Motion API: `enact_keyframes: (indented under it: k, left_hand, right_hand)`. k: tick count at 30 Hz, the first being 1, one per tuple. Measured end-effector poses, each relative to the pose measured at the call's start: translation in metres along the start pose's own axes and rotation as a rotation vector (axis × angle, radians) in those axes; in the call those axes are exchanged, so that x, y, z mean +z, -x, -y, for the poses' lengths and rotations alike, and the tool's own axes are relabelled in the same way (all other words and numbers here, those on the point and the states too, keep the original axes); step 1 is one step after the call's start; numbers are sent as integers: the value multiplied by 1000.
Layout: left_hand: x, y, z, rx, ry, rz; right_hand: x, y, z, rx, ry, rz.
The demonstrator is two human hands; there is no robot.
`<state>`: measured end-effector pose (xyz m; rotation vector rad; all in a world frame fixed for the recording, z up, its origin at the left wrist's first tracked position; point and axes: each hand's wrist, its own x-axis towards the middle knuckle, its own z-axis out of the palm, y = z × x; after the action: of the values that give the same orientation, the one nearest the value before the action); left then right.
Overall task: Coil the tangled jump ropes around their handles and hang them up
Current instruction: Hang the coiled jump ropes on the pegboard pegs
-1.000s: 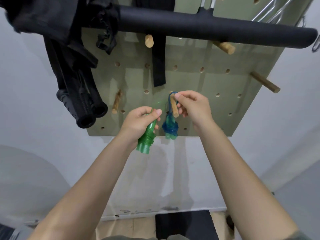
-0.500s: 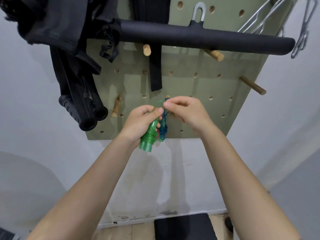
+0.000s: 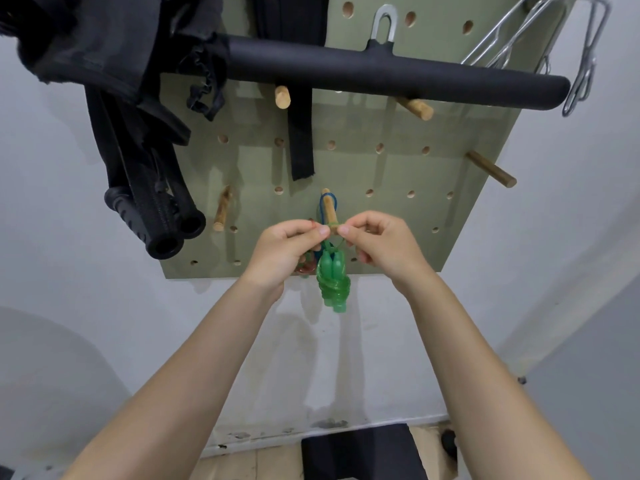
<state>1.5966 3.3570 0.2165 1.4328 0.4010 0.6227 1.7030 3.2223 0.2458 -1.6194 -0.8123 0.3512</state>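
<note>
A coiled green jump rope [image 3: 333, 282] hangs below a wooden peg [image 3: 329, 210] on the olive pegboard [image 3: 381, 174], its handles pointing down. Both hands pinch its thin green loop at the peg's tip: my left hand [image 3: 287, 251] from the left, my right hand [image 3: 381, 247] from the right. A blue rope loop [image 3: 325, 206] is hooked further back on the same peg; its bundle is hidden behind the green one. A reddish coiled rope [image 3: 306, 268] peeks out behind my left hand.
A long black padded bar [image 3: 381, 72] hangs across the top of the board. Black handles and straps [image 3: 156, 216] dangle at left. More wooden pegs [image 3: 490, 168] stick out around. Metal hangers [image 3: 585, 57] hang at top right. A dark mat [image 3: 360, 452] lies on the floor below.
The green rope has left my left hand's full grip and now dangles under the peg. Both hands rose to the peg's tip and pinch its loop there.
</note>
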Motion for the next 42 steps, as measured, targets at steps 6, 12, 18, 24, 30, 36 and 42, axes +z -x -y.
enact_keyframes:
  k: [6, 12, 18, 24, 30, 36, 42]
  left_hand:
    - [10, -17, 6, -47, 23, -94]
    - [11, -39, -6, -52, 114, -112]
    - [5, -66, -7, -55, 115, -117]
    - [-23, -53, -5, 34, -291, -70]
    - [-40, -24, -21, 283, -689, -32]
    - [-41, 6, -55, 191, -353, 330]
    - [-29, 5, -51, 148, -239, 480]
  right_hand:
    - [2, -19, -10, 66, -96, -28]
    - [9, -48, -10, 118, -189, -15]
    - [15, -74, -4, 170, -187, -50]
    - [19, -86, -2, 198, -177, -90]
    - [15, -71, 7, 167, -27, -54]
    - [-3, -31, 24, -70, 82, -14]
    - [-4, 1, 24, -84, -41, 278]
